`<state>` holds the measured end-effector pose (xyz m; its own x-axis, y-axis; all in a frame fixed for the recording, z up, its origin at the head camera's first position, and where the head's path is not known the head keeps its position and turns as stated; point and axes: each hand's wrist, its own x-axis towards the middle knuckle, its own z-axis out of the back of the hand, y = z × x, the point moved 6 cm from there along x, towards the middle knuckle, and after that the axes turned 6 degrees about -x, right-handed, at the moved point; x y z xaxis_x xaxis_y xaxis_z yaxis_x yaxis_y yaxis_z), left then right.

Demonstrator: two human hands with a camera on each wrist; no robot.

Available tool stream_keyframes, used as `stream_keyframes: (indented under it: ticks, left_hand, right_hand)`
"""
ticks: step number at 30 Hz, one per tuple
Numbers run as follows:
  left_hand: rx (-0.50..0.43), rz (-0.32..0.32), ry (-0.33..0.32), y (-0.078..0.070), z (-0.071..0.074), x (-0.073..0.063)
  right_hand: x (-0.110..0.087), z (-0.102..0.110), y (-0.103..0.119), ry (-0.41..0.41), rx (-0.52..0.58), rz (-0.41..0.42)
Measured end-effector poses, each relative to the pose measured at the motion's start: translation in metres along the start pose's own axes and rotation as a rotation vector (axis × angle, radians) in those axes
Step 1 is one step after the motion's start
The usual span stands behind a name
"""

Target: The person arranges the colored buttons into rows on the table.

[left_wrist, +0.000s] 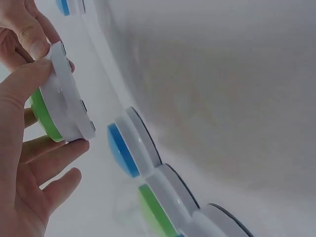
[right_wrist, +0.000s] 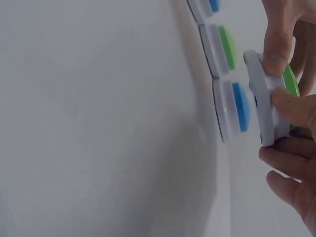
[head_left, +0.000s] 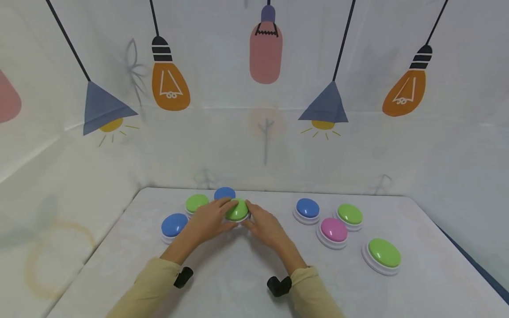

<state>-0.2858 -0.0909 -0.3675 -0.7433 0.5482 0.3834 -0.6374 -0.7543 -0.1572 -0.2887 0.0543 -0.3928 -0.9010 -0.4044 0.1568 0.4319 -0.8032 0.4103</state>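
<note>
Green button [head_left: 237, 211] in a two-sided hold, above the counter [head_left: 230, 282].
The left grip [head_left: 208, 221] and right grip [head_left: 267, 226] are closed around its rim from opposite sides, parted only by its width (thumbs at the near edge). Light, even pressure would likely steady it best, with the knuckles kept clear of the blue button [head_left: 224, 193] just behind.

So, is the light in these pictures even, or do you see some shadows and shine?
Head view: dim light, soft shadows on the table, a faint shine on the held green button; left wrist view: dull and greyish overall; right wrist view: a broad, soft-edged shadow across the table.
</note>
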Motion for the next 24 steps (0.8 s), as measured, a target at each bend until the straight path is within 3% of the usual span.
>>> stream_keyframes:
  ticks: [11, 24]
  left_hand:
    - [0.027, -0.016, -0.038, 0.007, 0.001, -0.034]
    - [0.02, 0.021, 0.013, 0.014, -0.003, -0.06]
  right_hand:
    - [-0.002, -0.021, 0.02, 0.052, -0.016, 0.061]
    - [-0.005, -0.043, 0.035, 0.132, -0.123, 0.061]
